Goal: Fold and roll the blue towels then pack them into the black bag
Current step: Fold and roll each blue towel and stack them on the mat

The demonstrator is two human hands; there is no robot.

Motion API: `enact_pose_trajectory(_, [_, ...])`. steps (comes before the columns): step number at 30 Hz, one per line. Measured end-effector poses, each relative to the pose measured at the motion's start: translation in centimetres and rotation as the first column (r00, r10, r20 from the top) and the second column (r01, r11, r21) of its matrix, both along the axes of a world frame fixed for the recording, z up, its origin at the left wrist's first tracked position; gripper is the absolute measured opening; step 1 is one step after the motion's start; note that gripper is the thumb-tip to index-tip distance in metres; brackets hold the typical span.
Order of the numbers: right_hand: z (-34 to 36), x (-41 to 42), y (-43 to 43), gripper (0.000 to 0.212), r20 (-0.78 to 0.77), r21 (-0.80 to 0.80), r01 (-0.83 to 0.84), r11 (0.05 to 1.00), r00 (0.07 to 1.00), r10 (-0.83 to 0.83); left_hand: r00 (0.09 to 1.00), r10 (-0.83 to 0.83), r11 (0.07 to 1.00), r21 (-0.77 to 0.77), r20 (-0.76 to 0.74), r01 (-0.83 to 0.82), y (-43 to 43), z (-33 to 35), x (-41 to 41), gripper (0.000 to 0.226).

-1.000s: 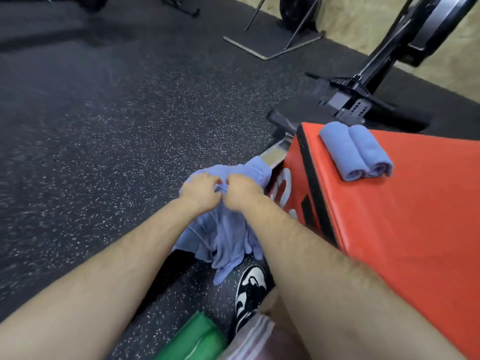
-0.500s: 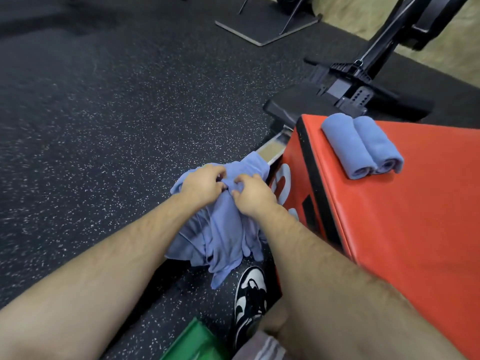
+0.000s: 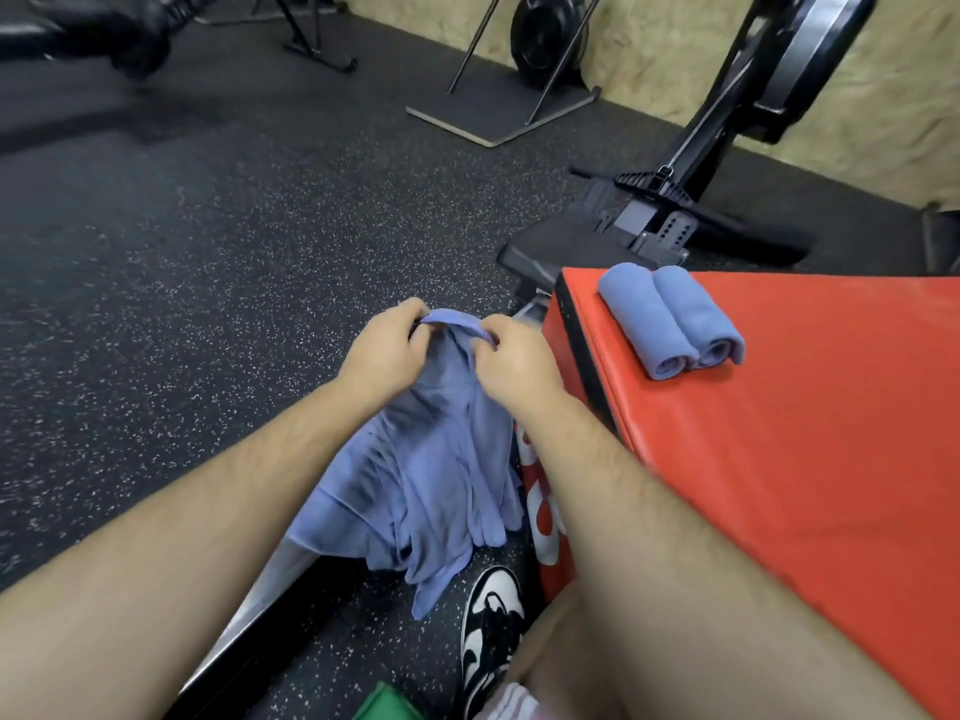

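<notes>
At the bottom of the frame a black-and-white shoe (image 3: 491, 631) stands on the speckled floor (image 3: 208, 262), with a corner of something green (image 3: 387, 704) beside it. Just above hangs the loose towel (image 3: 431, 470), bunched and creased, its lower corners dangling clear of the floor near the middle of the frame. Both hands hold it by the top edge: the left hand (image 3: 382, 350) and the right hand (image 3: 511, 361) sit close together, each pinching the hem between thumb and curled fingers, a short span of cloth stretched between them. The towel looks thin, light and quite limp, so it should sag wherever it is not held and keep no shape of its own. The cloth seems unlikely to slip or to tear. The sound places to hold are probably the two top corners, found by sliding the hands apart along the hem until the sheet hangs flat. It will likely need a firm surface to fold on. To the right lies the red padded bench (image 3: 805, 433), and on its far corner two rolled towels (image 3: 649, 324) lie side by side, touching. Beyond them, at the upper right, stands a black exercise machine (image 3: 675, 200). The black bag is not in view.
</notes>
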State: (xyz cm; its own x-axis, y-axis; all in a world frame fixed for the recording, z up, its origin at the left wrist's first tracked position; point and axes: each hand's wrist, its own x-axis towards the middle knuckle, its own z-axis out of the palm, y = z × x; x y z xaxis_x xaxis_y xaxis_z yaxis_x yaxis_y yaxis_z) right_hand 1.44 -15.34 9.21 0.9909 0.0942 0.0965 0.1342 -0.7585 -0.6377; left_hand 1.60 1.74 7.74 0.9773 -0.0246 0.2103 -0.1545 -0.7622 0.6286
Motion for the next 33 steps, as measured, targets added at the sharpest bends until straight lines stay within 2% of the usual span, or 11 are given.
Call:
enact_pose_trajectory(4, [3.7,-1.2,-1.0,0.017,0.028,0.212,0.029,0.977,0.999,-0.036,0.983,-0.122,0.991,-0.041,0.134,0.129,-2.8,5.9,-1.3,0.011])
enact_pose_trajectory(9, [12.5,-4.1,-5.9,0.019,0.230,0.254,0.090,0.963,0.961,-0.151,0.922,-0.234,0.957,-0.095,0.310,0.275,-7.2,14.3,-3.2,0.008])
enact_pose_trajectory(14, [22.9,-9.6,-13.1,0.017,0.399,0.263,0.162,0.951,0.879,-0.261,0.790,-0.357,0.874,-0.120,0.498,0.470,-15.0,23.4,-6.4,0.005])
enact_pose_trajectory(17, [27.8,-13.2,-18.6,0.018,0.383,0.295,0.240,0.925,0.857,-0.345,0.715,-0.416,0.817,-0.115,0.562,0.566,-20.6,28.1,-8.9,0.003])
enact_pose_trajectory(19, [30.0,-15.7,-22.4,0.021,0.308,0.306,0.293,0.906,0.870,-0.385,0.674,-0.478,0.774,-0.092,0.564,0.626,-24.3,30.1,-10.2,0.005])
enact_pose_trajectory(21, [31.0,-18.3,-26.1,0.017,0.172,0.349,0.346,0.871,0.890,-0.423,0.657,-0.552,0.745,-0.050,0.514,0.665,-28.3,30.8,-10.9,0.010])
enact_pose_trajectory(24, [29.2,-21.3,-31.5,0.013,-0.013,0.366,0.450,0.815,0.878,-0.479,0.668,-0.660,0.701,-0.039,0.344,0.713,-34.5,28.9,-11.2,0.008])
enact_pose_trajectory(27, [23.1,-23.2,-36.1,0.019,-0.199,0.357,0.569,0.741,0.821,-0.534,0.686,-0.712,0.694,0.001,0.146,0.720,-40.2,23.2,-11.8,0.010])
enact_pose_trajectory(29, [17.4,-25.0,-38.4,0.023,-0.339,0.343,0.655,0.673,0.755,-0.561,0.684,-0.730,0.683,-0.046,-0.004,0.729,-42.6,18.1,-12.7,0.025])
enact_pose_trajectory(31, [11.6,-27.0,-40.7,0.022,-0.430,0.230,0.746,0.625,0.654,-0.623,0.677,-0.729,0.682,-0.018,-0.104,0.731,-43.8,13.2,-13.8,0.033])
enact_pose_trajectory(33, [7.4,-28.5,-43.1,0.027,-0.422,0.042,0.788,0.615,0.572,-0.704,0.687,-0.709,0.688,0.059,-0.162,0.724,-44.1,9.4,-14.5,0.015])
